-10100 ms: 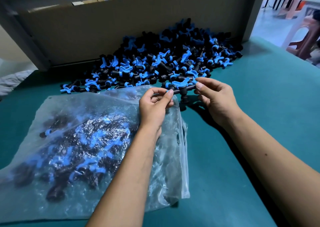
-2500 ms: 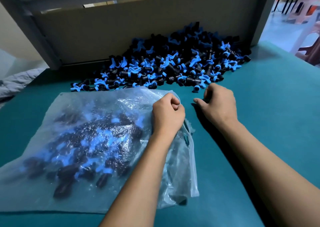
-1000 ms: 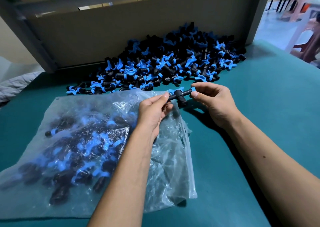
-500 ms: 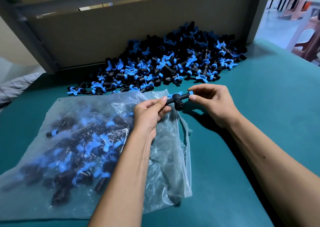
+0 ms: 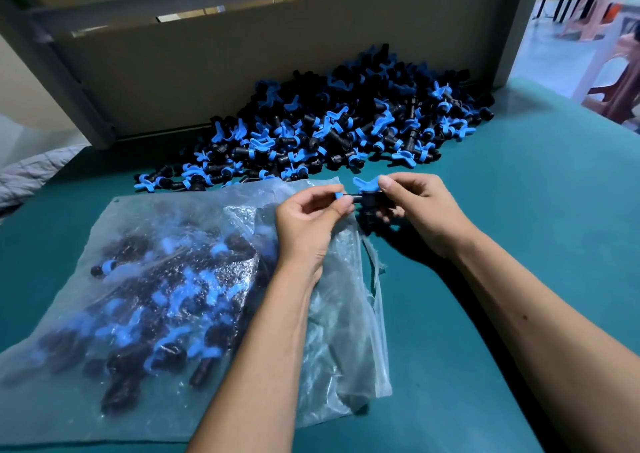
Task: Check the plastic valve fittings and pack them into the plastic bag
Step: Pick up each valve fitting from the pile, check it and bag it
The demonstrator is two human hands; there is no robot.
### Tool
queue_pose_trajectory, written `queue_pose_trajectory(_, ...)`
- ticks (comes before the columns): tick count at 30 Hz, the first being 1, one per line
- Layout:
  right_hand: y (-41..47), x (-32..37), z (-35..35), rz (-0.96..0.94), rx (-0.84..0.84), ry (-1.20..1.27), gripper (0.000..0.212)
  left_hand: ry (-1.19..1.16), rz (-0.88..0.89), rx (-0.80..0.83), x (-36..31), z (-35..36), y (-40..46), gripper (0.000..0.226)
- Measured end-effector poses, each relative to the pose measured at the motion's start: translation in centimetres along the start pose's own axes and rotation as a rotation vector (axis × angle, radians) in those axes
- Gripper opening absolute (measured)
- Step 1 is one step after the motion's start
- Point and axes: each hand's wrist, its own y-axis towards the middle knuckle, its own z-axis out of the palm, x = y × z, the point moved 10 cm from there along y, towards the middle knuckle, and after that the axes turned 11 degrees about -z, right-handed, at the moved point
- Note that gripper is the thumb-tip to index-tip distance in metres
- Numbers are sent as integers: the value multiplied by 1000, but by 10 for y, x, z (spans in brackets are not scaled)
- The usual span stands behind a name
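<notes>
One black valve fitting (image 5: 363, 197) with a blue winged handle is held between both hands, just above the bag's mouth. My left hand (image 5: 306, 225) pinches its left stem end. My right hand (image 5: 420, 212) grips the body, thumb on the blue handle. The clear plastic bag (image 5: 194, 290) lies flat at the left, holding several black-and-blue fittings; its open edge faces right under my left wrist. A large pile of loose fittings (image 5: 332, 130) lies behind the hands.
The table (image 5: 519, 244) has a teal cover. A tall cardboard panel (image 5: 242, 61) stands behind the pile. Grey cloth (image 5: 27, 175) lies at the far left. Pink plastic stools (image 5: 616, 54) stand beyond the table's right corner.
The fitting has been turned in my hands: its blue handle now points up under my right thumb. Both hands stay close above the bag's mouth.
</notes>
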Motion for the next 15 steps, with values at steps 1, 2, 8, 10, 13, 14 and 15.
queue_pose_trajectory(1, 0, -3, -1, 16, -8, -43, 29, 12, 9, 22, 1, 5, -1, 22)
queue_pose_trajectory(2, 1, -4, -2, 25, -10, -95, 38, 27, 16, 31, 2, 8, -1, 24)
queue_pose_trajectory(8, 5, 2, -2, -47, -20, -441, 55, 112, 16, 40, 3, 3, 3, 16)
queue_pose_trajectory(10, 4, 3, -5, -46, -45, -423, 54, 136, 13, 66, 6, 9, 2, 13)
queue_pose_trajectory(13, 2, 5, -8, -53, -59, -392, 50, 148, -5, 78, 12, 14, 2, 9)
queue_pose_trajectory(14, 2, 7, -8, -60, -60, -396, 49, 146, -15, 78, 13, 13, 2, 9)
queue_pose_trajectory(15, 1, 9, -7, -75, -62, -413, 48, 138, -29, 77, 15, 13, 2, 9)
